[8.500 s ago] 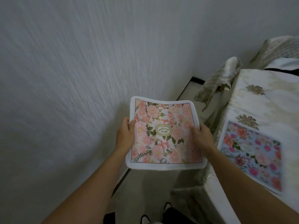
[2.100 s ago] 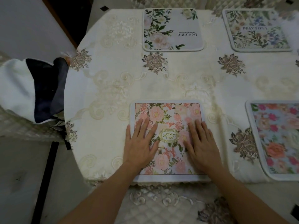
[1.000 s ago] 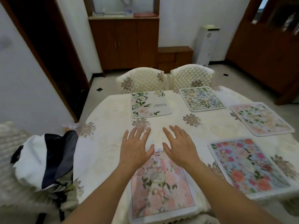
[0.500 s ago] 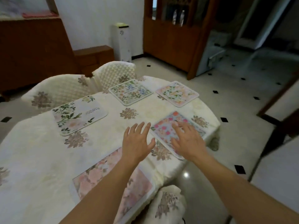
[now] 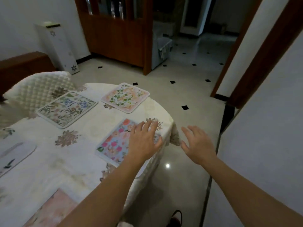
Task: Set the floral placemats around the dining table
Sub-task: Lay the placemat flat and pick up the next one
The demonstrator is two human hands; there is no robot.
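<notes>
Several floral placemats lie flat on the cream embroidered tablecloth of the dining table (image 5: 85, 133). A pink one (image 5: 54, 210) shows at the bottom left edge. A blue one with red flowers (image 5: 114, 143) lies near the table's right edge, a pale peach one (image 5: 125, 97) at the far end, a green-and-blue one (image 5: 67, 108) beside it, a grey-white one (image 5: 14, 153) at the left. My left hand (image 5: 144, 141) hovers with spread fingers over the blue mat, holding nothing. My right hand (image 5: 196, 145) is open in the air beyond the table edge, above the floor.
A quilted cream chair back (image 5: 39, 89) stands at the table's far left. A white wall (image 5: 262, 128) and brown door frame (image 5: 255, 56) rise close on the right. Glossy tiled floor (image 5: 180, 89) leads to a wooden partition (image 5: 118, 35) and a white floor unit (image 5: 57, 46).
I laid the pink mat on the table, lifted both hands off it and turned right. My hands have swung right with the view; the right one is now past the table edge.
</notes>
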